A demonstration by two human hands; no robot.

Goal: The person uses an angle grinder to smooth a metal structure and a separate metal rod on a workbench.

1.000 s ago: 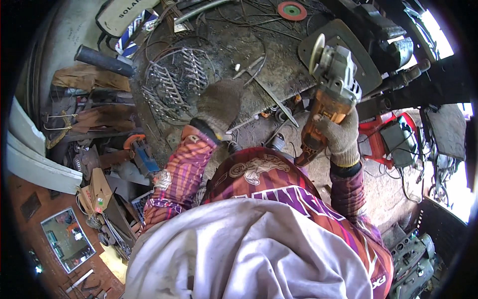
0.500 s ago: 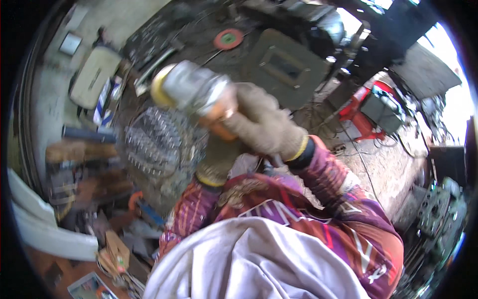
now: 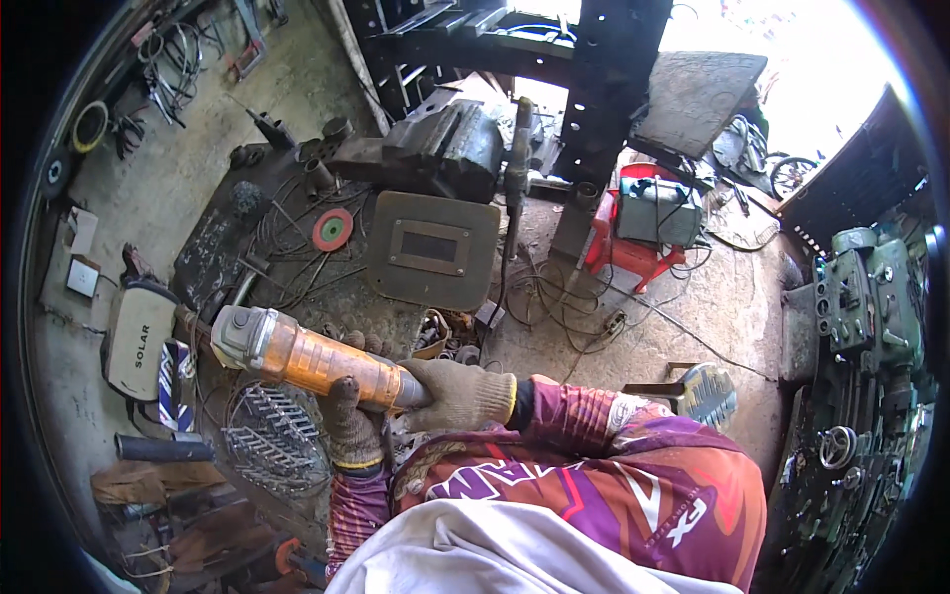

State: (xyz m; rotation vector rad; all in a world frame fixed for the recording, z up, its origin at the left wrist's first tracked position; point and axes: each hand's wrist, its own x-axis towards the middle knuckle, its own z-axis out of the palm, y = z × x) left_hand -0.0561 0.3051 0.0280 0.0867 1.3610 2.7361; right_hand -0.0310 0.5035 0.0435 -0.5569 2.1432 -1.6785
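An angle grinder (image 3: 332,362) with a worn orange body and grey metal gear head is held across my front, its head toward the left. My right hand (image 3: 457,394), in a knitted brown work glove with a yellow cuff edge, is closed round its rear end. Against the near side of the body, my left hand (image 3: 354,426) wears a matching glove and grips just ahead of the right one, its dark fingertips on the casing. Below the grinder's head lies a round dark frame with rows of metal spikes (image 3: 277,431). Any disc on the head is hidden.
Beyond the grinder lie a welding mask (image 3: 435,272) and a red-green grinding disc (image 3: 332,230) on a cluttered bench. A large bench vise (image 3: 455,148) stands behind. A red plastic stool (image 3: 633,259) carries a green machine. Cables cross the floor; a green lathe-like machine (image 3: 861,307) is at right.
The view has shifted, showing more of the wall and vise at the far side. The grinder has turned, its orange body now showing lengthwise; the right hand has moved to its rear end.
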